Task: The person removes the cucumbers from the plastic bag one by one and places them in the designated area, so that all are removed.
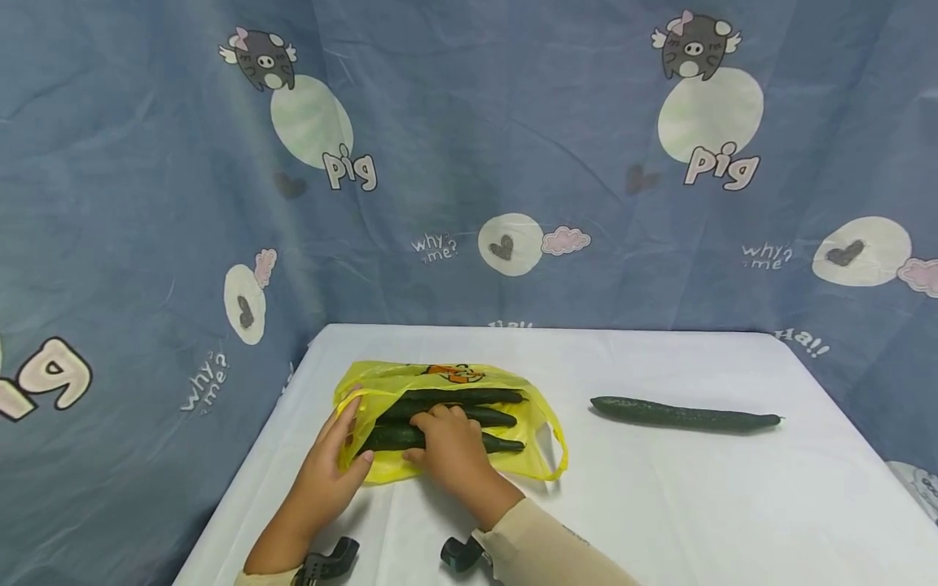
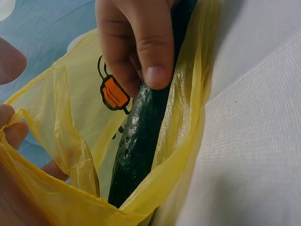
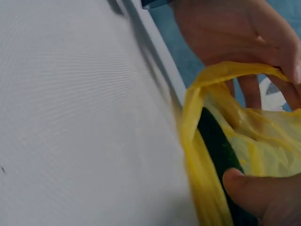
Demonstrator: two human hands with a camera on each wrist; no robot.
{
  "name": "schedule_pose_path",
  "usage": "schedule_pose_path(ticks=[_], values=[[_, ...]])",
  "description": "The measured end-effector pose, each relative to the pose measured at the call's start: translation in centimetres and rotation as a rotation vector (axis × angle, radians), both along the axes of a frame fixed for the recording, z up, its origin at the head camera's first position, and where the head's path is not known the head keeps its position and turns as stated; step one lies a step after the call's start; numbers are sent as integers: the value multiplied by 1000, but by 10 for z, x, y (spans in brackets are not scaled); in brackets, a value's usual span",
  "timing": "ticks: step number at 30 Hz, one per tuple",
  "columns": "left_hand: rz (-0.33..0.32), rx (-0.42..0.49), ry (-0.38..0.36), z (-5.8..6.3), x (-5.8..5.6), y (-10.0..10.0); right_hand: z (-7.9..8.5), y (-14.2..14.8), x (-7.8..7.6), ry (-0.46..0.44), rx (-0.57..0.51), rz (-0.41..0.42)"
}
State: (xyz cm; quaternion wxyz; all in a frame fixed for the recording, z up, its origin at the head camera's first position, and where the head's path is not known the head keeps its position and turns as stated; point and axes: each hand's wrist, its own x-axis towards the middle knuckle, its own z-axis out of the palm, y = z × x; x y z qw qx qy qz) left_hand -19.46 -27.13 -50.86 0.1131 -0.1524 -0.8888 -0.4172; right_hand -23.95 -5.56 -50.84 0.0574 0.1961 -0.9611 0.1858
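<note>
A yellow plastic bag [image 1: 538,391] lies on its side with its mouth toward the left. Three long dark green cucumbers show within it: a back cucumber [image 1: 469,396], a middle cucumber [image 1: 494,417] and a front cucumber [image 1: 384,438]. My right hand [image 1: 454,448] grips the front cucumber around its middle, thumb on the near side, as the left wrist view also shows. At the bag's mouth, my left hand [image 1: 330,464] holds the yellow rim, its fingers behind the plastic and thumb spread apart. The right wrist view shows this rim [image 3: 230,69] lifted against the left hand's fingers.
Another cucumber [image 1: 685,415] lies on the white-covered table [image 1: 659,505], right of the bag. A blue patterned curtain [image 1: 440,163] hangs behind the table and along its left side. Dark wrist devices [image 1: 330,561] sit at both sleeves.
</note>
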Motion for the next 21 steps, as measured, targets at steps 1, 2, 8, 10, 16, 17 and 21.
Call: schedule_pose_path(ticks=[1, 2, 8, 10, 16, 17, 21], values=[[-6, 7, 3, 0, 0, 0, 0, -1, 0, 11, -4, -11], [-11, 16, 7, 0, 0, 0, -1, -3, 1, 21, -5, -21], [-19, 44, 11, -1, 1, 0, -7, -6, 1, 52, 4, -51], [-18, 40, 15, -1, 1, 0, -9, -7, 0, 65, 11, -58], [-33, 45, 35, -1, 0, 0, -9, -4, 0, 83, 28, -66], [-35, 47, 37, -1, 0, 0, -8, -4, 0, 83, 32, -64], [-31, 38, 35, -1, 1, 0, -8, -1, 2, 74, 38, -60]])
